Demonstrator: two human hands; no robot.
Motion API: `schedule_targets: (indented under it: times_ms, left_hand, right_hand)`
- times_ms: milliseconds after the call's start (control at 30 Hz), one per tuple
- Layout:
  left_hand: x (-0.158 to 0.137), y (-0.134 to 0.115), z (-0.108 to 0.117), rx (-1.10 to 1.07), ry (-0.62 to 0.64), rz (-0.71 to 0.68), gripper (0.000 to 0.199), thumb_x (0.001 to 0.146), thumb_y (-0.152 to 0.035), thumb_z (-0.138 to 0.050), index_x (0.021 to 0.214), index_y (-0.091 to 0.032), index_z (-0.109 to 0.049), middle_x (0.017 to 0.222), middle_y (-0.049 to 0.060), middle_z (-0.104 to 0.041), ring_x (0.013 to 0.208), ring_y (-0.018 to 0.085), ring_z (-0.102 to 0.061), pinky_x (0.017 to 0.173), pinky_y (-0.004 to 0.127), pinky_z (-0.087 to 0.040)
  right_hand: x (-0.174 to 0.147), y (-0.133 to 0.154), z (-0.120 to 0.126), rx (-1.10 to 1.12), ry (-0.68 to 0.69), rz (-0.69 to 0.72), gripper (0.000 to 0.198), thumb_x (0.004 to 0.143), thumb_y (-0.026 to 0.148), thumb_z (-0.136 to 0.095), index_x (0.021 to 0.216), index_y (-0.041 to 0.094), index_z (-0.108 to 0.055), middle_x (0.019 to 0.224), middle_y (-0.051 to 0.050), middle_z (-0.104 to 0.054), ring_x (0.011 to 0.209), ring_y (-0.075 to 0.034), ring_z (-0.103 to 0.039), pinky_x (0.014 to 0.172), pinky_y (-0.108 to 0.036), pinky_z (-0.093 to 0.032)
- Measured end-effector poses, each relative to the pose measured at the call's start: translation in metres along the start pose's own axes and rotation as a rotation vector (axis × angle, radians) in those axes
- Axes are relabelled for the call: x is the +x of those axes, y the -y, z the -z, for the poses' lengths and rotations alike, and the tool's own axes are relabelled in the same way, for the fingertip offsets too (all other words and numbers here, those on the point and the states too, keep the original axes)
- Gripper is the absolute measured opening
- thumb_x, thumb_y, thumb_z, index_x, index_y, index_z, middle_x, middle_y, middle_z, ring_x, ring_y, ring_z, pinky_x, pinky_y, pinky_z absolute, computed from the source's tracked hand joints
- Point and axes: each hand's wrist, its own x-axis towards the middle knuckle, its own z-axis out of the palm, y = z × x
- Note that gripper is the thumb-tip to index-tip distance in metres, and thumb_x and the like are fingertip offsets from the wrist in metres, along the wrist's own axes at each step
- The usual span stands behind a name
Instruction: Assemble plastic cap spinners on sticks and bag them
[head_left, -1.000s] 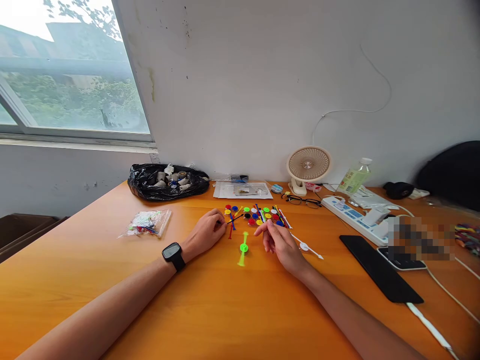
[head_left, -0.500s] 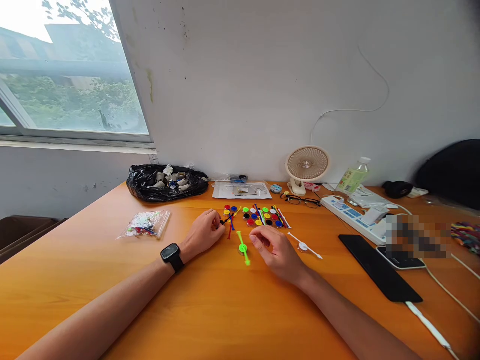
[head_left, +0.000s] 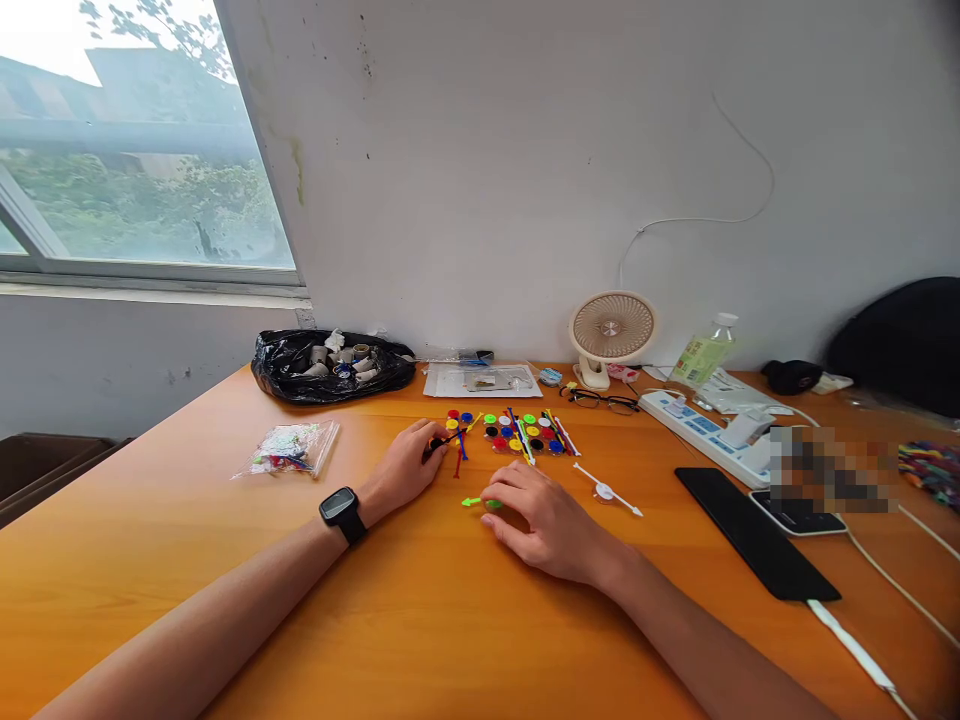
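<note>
My left hand rests on the table with its fingers closed round a black disc, partly hidden by them. Beside its fingertips lie loose plastic arrows, among them a red arrow and a yellow arrow. Low over the table, my right hand has thumb and fingers round a green arrow spinner. The spinner's green tip points left, while its other end is hidden under the fingers. A white arrow spinner on a clear base lies to the right of this hand.
Several coloured discs and arrows lie beyond my hands. A bag of small parts is at left, with a black plastic bag behind. A fan, glasses, power strip and black phone-like slab stand or lie to the right.
My right hand has moved slightly left and down, onto the green spinner. The spinner's arrow has turned from nearly upright to pointing left. My left hand has hardly moved.
</note>
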Motion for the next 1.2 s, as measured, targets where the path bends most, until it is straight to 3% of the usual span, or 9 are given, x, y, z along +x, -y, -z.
schedule_targets:
  times_ms: [200,533,633,733,867,967,1067,1200]
  left_hand:
    - [-0.001,-0.004,0.002,-0.012,0.013,0.014,0.013,0.098,-0.025,-0.059,0.092,-0.019,-0.068,0.094,0.006,-0.067,0.075,0.017,-0.061,0.068,0.029,-0.050]
    - [-0.001,-0.015,0.010,-0.036,-0.111,-0.005,0.011,0.094,-0.018,-0.061,0.088,-0.018,-0.070,0.087,0.005,-0.067,0.075,0.017,-0.060,0.068,0.028,-0.048]
    - [-0.006,-0.025,0.010,-0.098,-0.070,-0.086,0.012,0.096,-0.019,-0.061,0.089,-0.019,-0.070,0.089,0.006,-0.068,0.078,0.016,-0.062,0.070,0.028,-0.049]
    - [-0.015,-0.038,0.005,-0.186,0.076,-0.217,0.012,0.097,-0.019,-0.062,0.093,-0.019,-0.073,0.099,0.007,-0.070,0.086,0.016,-0.066,0.078,0.027,-0.053]
    - [-0.025,-0.051,-0.008,-0.222,0.223,-0.323,0.017,0.101,-0.026,-0.061,0.104,-0.021,-0.077,0.112,0.009,-0.071,0.095,0.016,-0.070,0.089,0.027,-0.056]
    - [-0.026,-0.052,-0.014,-0.212,0.321,-0.361,0.022,0.104,-0.028,-0.058,0.113,-0.023,-0.078,0.116,0.008,-0.073,0.100,0.017,-0.072,0.093,0.027,-0.056]
    - [-0.026,-0.049,-0.014,-0.198,0.335,-0.334,0.024,0.102,-0.029,-0.062,0.121,-0.023,-0.075,0.115,0.008,-0.075,0.103,0.018,-0.072,0.095,0.029,-0.057]
    - [-0.026,-0.047,-0.008,-0.156,0.294,-0.273,0.032,0.096,-0.038,-0.070,0.124,-0.023,-0.073,0.113,0.008,-0.076,0.100,0.021,-0.072,0.091,0.033,-0.059]
  right_hand:
    - [-0.005,-0.010,0.021,-0.078,0.131,-0.091,0.016,0.086,0.007,-0.057,0.091,0.021,-0.062,0.092,-0.002,-0.067,0.077,-0.016,-0.056,0.069,-0.028,-0.035]
    - [-0.026,-0.048,0.070,-0.183,0.361,-0.493,0.017,0.074,0.009,-0.061,0.079,0.022,-0.052,0.083,0.000,-0.066,0.072,-0.017,-0.054,0.060,-0.028,-0.028]
    - [-0.033,-0.060,0.080,-0.238,0.359,-0.582,0.018,0.072,0.009,-0.062,0.083,0.022,-0.055,0.089,-0.001,-0.068,0.075,-0.018,-0.057,0.060,-0.028,-0.028]
    - [-0.033,-0.064,0.084,-0.235,0.269,-0.548,0.020,0.075,0.010,-0.062,0.089,0.023,-0.059,0.089,-0.001,-0.067,0.076,-0.018,-0.058,0.063,-0.028,-0.031]
    - [-0.021,-0.047,0.075,-0.091,0.131,-0.414,0.007,0.091,0.020,-0.056,0.094,0.023,-0.062,0.082,0.000,-0.065,0.072,-0.016,-0.056,0.066,-0.028,-0.036]
    - [-0.012,-0.028,0.058,0.056,0.173,-0.331,0.015,0.098,0.035,-0.057,0.094,0.022,-0.064,0.084,-0.001,-0.066,0.073,-0.016,-0.056,0.065,-0.027,-0.037]
    - [-0.008,-0.018,0.039,0.113,0.256,-0.292,0.017,0.097,0.039,-0.063,0.094,0.023,-0.065,0.085,0.000,-0.067,0.072,-0.016,-0.056,0.063,-0.027,-0.036]
    - [-0.009,-0.017,0.024,0.105,0.239,-0.263,0.009,0.097,0.028,-0.060,0.091,0.022,-0.063,0.084,0.000,-0.068,0.073,-0.016,-0.057,0.064,-0.027,-0.035]
